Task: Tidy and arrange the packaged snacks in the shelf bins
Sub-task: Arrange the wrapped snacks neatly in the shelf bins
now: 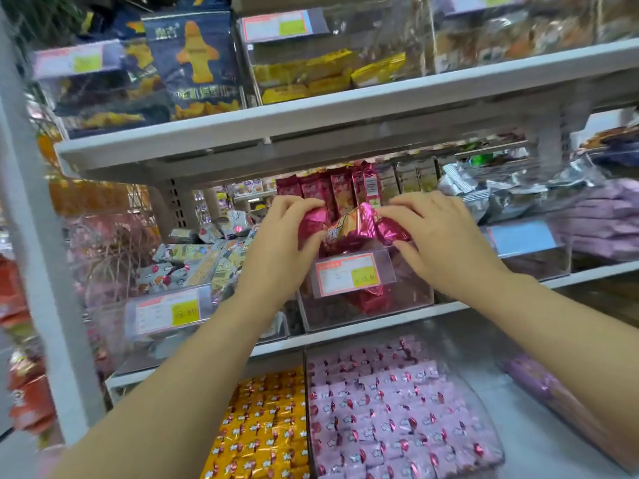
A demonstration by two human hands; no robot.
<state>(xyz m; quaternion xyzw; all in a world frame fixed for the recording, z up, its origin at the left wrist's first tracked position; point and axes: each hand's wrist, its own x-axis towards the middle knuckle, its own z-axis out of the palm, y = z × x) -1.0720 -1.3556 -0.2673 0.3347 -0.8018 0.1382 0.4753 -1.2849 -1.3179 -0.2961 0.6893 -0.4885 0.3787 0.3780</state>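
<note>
Over the clear bin [415,292], magenta snack packs [349,228] are gripped — left hand [283,236] at nine o'clock, right hand [442,240] at three.

The foil packets [349,233] over the clear bin [416,293] are shiny magenta with an orange-and-white panel. The bin's label [345,276] is white, edged salmon, with a yellow sticker. Below the bin, pink wrappers [397,409] carry white stars.

2 arms raised forward; left hand [287,233], right hand [441,240] pinch magenta packets [349,233], fingers curled.
</note>
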